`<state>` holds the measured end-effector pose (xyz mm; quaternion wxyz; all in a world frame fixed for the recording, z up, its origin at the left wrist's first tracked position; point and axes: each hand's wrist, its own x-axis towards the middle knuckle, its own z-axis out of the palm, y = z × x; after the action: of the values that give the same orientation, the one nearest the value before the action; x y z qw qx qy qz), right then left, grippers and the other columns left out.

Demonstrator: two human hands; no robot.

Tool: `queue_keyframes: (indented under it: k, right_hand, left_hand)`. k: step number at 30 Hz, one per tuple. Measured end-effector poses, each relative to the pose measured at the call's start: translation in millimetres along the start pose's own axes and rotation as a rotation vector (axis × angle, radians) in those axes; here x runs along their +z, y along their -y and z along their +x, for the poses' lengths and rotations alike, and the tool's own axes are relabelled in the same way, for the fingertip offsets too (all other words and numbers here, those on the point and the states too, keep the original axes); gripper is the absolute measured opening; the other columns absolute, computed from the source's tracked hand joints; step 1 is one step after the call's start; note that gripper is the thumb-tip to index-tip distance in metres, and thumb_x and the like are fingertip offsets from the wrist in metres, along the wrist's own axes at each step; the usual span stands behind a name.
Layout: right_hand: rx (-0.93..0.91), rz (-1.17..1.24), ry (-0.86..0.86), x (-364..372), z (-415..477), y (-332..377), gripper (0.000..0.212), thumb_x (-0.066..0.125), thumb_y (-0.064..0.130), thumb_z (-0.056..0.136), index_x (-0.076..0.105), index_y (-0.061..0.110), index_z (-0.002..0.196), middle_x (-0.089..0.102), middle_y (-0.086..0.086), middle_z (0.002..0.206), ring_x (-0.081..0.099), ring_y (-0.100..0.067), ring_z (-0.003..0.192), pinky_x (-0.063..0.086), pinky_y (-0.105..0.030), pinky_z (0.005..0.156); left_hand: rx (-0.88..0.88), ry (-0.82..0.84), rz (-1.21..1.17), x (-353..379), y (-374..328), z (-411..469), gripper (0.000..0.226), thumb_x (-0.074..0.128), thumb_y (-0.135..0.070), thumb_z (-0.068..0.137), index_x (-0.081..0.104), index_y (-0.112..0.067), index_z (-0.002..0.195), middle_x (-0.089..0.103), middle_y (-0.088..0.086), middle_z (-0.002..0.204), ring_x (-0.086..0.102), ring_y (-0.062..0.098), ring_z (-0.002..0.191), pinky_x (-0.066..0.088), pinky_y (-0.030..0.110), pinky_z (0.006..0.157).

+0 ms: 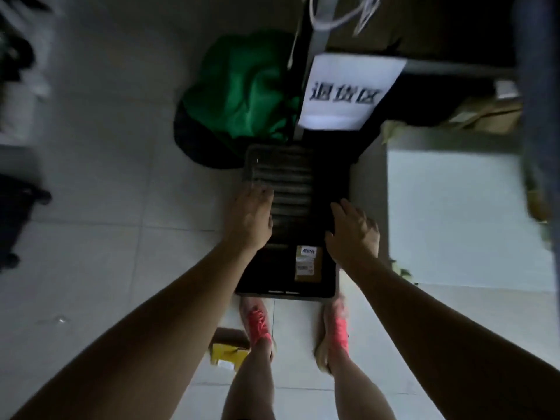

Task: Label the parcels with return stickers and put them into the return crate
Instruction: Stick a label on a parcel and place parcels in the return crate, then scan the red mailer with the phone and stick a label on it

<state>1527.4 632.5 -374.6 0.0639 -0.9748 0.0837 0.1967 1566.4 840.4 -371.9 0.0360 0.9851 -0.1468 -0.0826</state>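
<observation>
- Our left hand [250, 219] is at the left edge of the crate [285, 294]; it is too blurry to tell if it grips.
- Our right hand [353, 231] is over the right edge, fingers spread, holding nothing.
- The parcel [308, 268] with its sticker [308, 251] lies in the crate, between our wrists.

Motion blur hit the white paper sign [348, 92], black characters unreadable! The 2 stickers [308, 251] on the small brown cardboard parcel [315, 272] were too tiny to read. The yellow-and-brown box [225, 353] sat half hidden behind the left leg [251, 386].
</observation>
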Motion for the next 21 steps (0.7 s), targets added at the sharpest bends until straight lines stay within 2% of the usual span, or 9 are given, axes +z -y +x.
queue_keyframes:
  k: [3, 7, 9, 12, 15, 21]
  right_hand:
    - [-0.016, 0.012, -0.069, -90.0, -34.6, 7.3, 0.050, 0.063, 0.024, 0.086, 0.051, 0.028, 0.135, 0.055, 0.002, 0.137, 0.052, -0.025, 0.125, 0.044, -0.045, 0.103]
    - [-0.033, -0.012, -0.152, -184.8, -91.8, -2.5, 0.046, 0.062, 0.027, 0.087, 0.054, 0.029, 0.132, 0.056, 0.001, 0.134, 0.052, -0.025, 0.126, 0.040, -0.041, 0.103]
    - [-0.050, -0.020, -0.198, -219.7, -125.7, -16.3, 0.042, 0.062, 0.027, 0.087, 0.056, 0.029, 0.129, 0.056, 0.001, 0.133, 0.051, -0.024, 0.126, 0.039, -0.041, 0.103]
    - [-0.118, -0.008, -0.276, -262.6, -185.7, -50.3, 0.043, 0.060, 0.029, 0.089, 0.056, 0.029, 0.132, 0.056, 0.002, 0.138, 0.051, -0.024, 0.129, 0.037, -0.041, 0.106]
    - [-0.155, -0.013, -0.327, -299.7, -253.4, -102.5, 0.049, 0.066, 0.033, 0.086, 0.056, 0.028, 0.134, 0.055, 0.002, 0.141, 0.052, -0.026, 0.130, 0.038, -0.040, 0.105]
    - [-0.047, 0.047, -0.331, -335.8, -345.1, -223.2, 0.043, 0.065, 0.031, 0.088, 0.055, 0.028, 0.130, 0.058, 0.000, 0.134, 0.057, -0.025, 0.127, 0.043, -0.038, 0.103]
  left_hand:
    - [0.048, -0.011, 0.121, -99.0, -10.0, -11.7, 0.055, 0.062, -0.032, 0.085, 0.050, -0.016, 0.136, 0.053, 0.007, 0.127, 0.049, 0.029, 0.118, 0.045, 0.045, 0.090]
    - [0.052, -0.047, 0.186, -199.2, -45.3, -44.9, 0.052, 0.057, -0.041, 0.091, 0.052, -0.018, 0.138, 0.055, 0.007, 0.133, 0.050, 0.030, 0.124, 0.043, 0.045, 0.100]
    - [0.037, -0.068, 0.227, -239.3, -75.2, -67.4, 0.044, 0.052, -0.042, 0.095, 0.054, -0.019, 0.133, 0.056, 0.008, 0.132, 0.053, 0.029, 0.121, 0.043, 0.042, 0.100]
    - [0.029, -0.140, 0.235, -282.0, -129.9, -111.2, 0.037, 0.049, -0.042, 0.096, 0.057, -0.019, 0.124, 0.060, 0.007, 0.123, 0.057, 0.028, 0.114, 0.044, 0.041, 0.094]
    - [0.075, -0.174, 0.182, -305.3, -190.9, -154.3, 0.041, 0.053, -0.046, 0.094, 0.055, -0.019, 0.125, 0.060, 0.007, 0.123, 0.057, 0.029, 0.113, 0.047, 0.041, 0.092]
    - [0.231, -0.206, 0.248, -351.5, -325.6, -192.1, 0.049, 0.048, -0.048, 0.097, 0.050, -0.020, 0.137, 0.055, 0.007, 0.134, 0.051, 0.031, 0.123, 0.042, 0.043, 0.097]
